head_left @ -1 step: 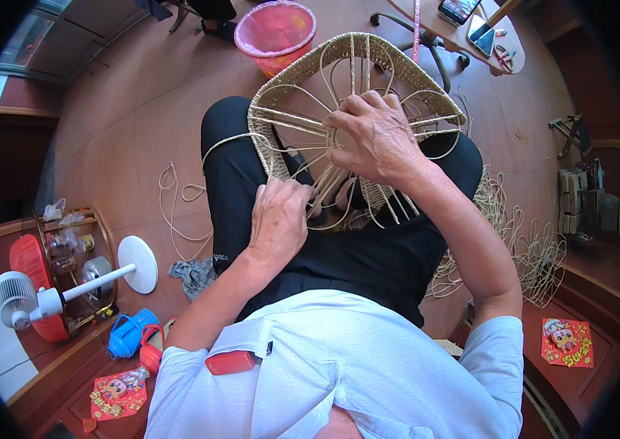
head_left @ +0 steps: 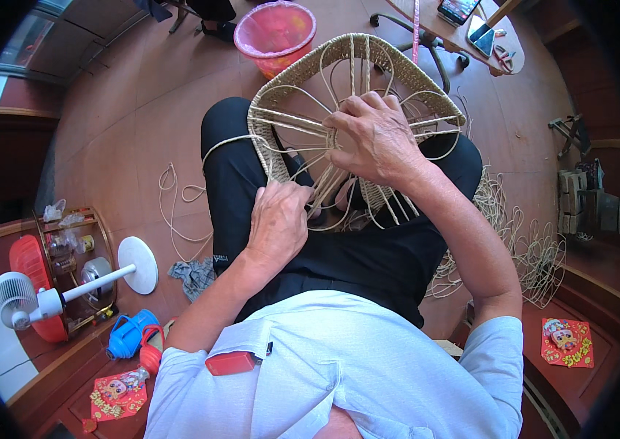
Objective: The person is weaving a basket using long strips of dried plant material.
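A rounded, three-cornered woven frame [head_left: 289,89] of straw-coloured cord rests across my knees. Twisted cord spokes and thin loops [head_left: 297,121] run from its band to the centre. My left hand [head_left: 279,219] is closed on the near left end of the band, fingertips hidden behind it. Over the centre, my right hand [head_left: 372,139] has its fingers bent round the gathered cords, with the thumb towards the left. What exactly lies under those fingers is hidden. One loose cord [head_left: 233,139] curves from the band over my left knee.
A pink bucket [head_left: 275,33] stands beyond the frame. Tangled cord [head_left: 537,256] lies on the floor at right, with a thinner loop [head_left: 171,194] at left. A white fan [head_left: 28,301], a blue jug [head_left: 132,333] and a crumpled cloth [head_left: 193,278] are at left. Phones lie on a table [head_left: 508,55].
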